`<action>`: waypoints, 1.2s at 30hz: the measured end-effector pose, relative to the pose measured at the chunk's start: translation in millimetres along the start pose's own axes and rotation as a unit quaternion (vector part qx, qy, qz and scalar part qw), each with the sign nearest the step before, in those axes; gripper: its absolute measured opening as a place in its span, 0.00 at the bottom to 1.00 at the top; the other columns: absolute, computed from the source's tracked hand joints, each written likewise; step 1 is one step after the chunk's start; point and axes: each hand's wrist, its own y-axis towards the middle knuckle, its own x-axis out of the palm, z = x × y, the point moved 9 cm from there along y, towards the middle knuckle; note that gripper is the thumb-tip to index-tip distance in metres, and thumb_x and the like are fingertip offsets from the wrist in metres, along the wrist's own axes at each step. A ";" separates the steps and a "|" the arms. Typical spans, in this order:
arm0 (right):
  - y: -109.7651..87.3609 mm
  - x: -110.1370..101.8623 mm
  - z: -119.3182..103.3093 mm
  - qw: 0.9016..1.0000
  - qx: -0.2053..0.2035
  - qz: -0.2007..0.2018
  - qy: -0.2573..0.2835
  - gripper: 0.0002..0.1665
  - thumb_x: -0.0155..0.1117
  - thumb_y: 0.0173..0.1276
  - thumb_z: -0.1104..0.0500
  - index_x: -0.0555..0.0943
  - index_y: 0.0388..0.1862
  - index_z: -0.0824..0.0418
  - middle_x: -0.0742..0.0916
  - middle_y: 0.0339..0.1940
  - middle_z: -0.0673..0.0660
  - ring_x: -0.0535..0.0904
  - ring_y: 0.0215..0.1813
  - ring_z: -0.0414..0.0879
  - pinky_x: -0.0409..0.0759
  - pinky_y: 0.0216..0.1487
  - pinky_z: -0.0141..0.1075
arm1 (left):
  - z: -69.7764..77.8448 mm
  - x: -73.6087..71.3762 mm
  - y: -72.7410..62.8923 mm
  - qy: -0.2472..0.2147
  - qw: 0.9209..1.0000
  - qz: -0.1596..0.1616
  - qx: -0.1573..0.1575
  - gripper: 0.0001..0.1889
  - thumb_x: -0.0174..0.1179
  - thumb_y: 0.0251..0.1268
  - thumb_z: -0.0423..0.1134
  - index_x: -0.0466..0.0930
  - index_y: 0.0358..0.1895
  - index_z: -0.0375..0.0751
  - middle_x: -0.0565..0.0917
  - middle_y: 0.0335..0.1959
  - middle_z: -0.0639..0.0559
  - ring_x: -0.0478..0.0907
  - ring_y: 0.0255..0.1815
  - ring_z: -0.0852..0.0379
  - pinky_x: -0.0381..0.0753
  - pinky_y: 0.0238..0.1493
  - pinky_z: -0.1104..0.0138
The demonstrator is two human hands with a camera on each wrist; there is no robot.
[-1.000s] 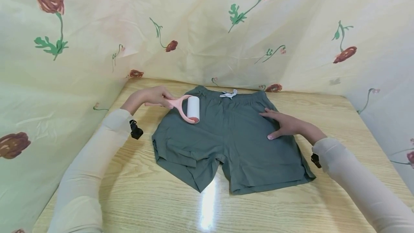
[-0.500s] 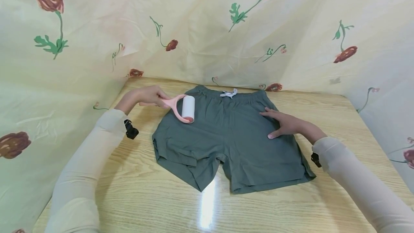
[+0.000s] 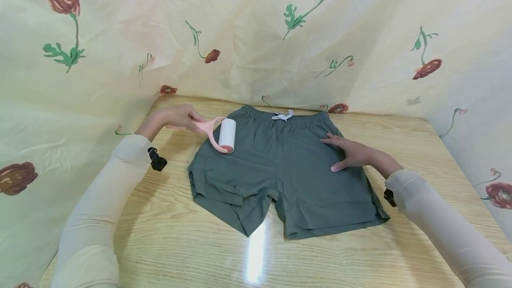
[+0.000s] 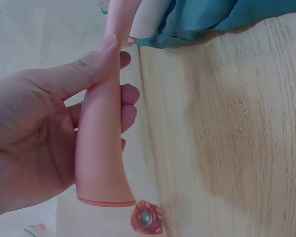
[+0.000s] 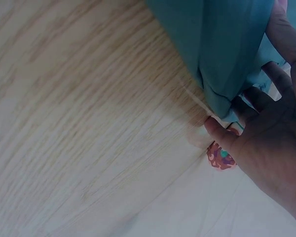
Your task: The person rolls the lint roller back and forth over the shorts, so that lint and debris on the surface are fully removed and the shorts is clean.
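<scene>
A pair of dark green shorts (image 3: 256, 159) lies spread on the wooden table, waistband at the far side with a white drawstring (image 3: 282, 115). My left hand (image 3: 178, 117) grips the pink handle of a lint roller (image 3: 227, 135); its white roll overlaps the shorts near their upper left edge. In the left wrist view, thumb and fingers wrap round the flared handle (image 4: 101, 143). My right hand (image 3: 354, 152) rests on the right side of the shorts with its fingers spread. The right wrist view shows that hand (image 5: 271, 133) at the fabric's edge.
The light wood table (image 3: 180, 243) extends around the shorts, with a bright reflection near its front. A cream cloth with printed flowers (image 3: 248, 34) hangs behind the table and along both sides. The shorts' lower left leg hem (image 3: 220, 197) is folded.
My left hand has moved to the left, drawing the lint roller across the shorts toward their left edge. The right hand and the shorts have stayed in place.
</scene>
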 end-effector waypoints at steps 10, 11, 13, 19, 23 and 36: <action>0.8 -0.4 -0.3 1.000 0.000 -0.001 0.002 0.60 0.79 0.59 0.49 0.56 0.82 0.63 0.47 0.84 0.73 0.38 0.81 0.76 0.43 0.74 0.73 | 13.0 -4.8 0.0 0.022 0.999 0.023 0.020 0.18 0.66 0.68 0.33 0.84 0.60 0.35 0.83 0.38 0.47 0.68 0.33 0.55 0.66 0.39 0.63; 0.7 -0.4 -0.5 1.000 0.000 -0.002 0.003 0.60 0.79 0.59 0.49 0.56 0.82 0.63 0.46 0.84 0.73 0.38 0.81 0.76 0.43 0.74 0.73 | 13.9 -5.5 0.6 0.021 0.999 0.028 0.021 0.17 0.65 0.69 0.33 0.85 0.59 0.35 0.82 0.35 0.48 0.67 0.33 0.55 0.66 0.38 0.64; 0.5 -0.2 -1.0 1.000 0.000 -0.002 0.003 0.60 0.79 0.59 0.49 0.56 0.82 0.63 0.46 0.84 0.73 0.37 0.81 0.76 0.43 0.74 0.73 | 16.6 -6.2 2.3 0.018 0.999 0.036 0.021 0.14 0.65 0.69 0.33 0.86 0.55 0.35 0.77 0.30 0.51 0.65 0.31 0.56 0.65 0.37 0.64; 0.1 0.0 -2.2 1.000 0.001 -0.004 0.005 0.60 0.79 0.59 0.49 0.56 0.82 0.64 0.46 0.84 0.73 0.37 0.81 0.76 0.43 0.74 0.73 | 30.8 -5.0 10.3 0.010 0.998 0.059 0.026 0.15 0.66 0.70 0.38 0.87 0.55 0.37 0.79 0.30 0.50 0.67 0.31 0.55 0.67 0.38 0.63; 0.5 0.1 -2.3 1.000 0.001 -0.004 0.003 0.60 0.79 0.59 0.49 0.55 0.82 0.63 0.46 0.84 0.73 0.37 0.82 0.76 0.43 0.74 0.73 | 40.7 1.4 18.8 -0.002 0.998 0.063 0.032 0.23 0.66 0.70 0.40 0.80 0.65 0.38 0.87 0.52 0.43 0.72 0.38 0.54 0.70 0.44 0.62; -0.5 0.3 -2.3 1.000 0.000 -0.003 0.000 0.61 0.79 0.59 0.49 0.56 0.82 0.64 0.46 0.83 0.73 0.36 0.82 0.76 0.43 0.74 0.73 | 88.2 31.3 57.9 -0.001 0.994 0.050 0.099 0.24 0.65 0.71 0.42 0.79 0.67 0.40 0.85 0.61 0.43 0.80 0.48 0.54 0.77 0.52 0.60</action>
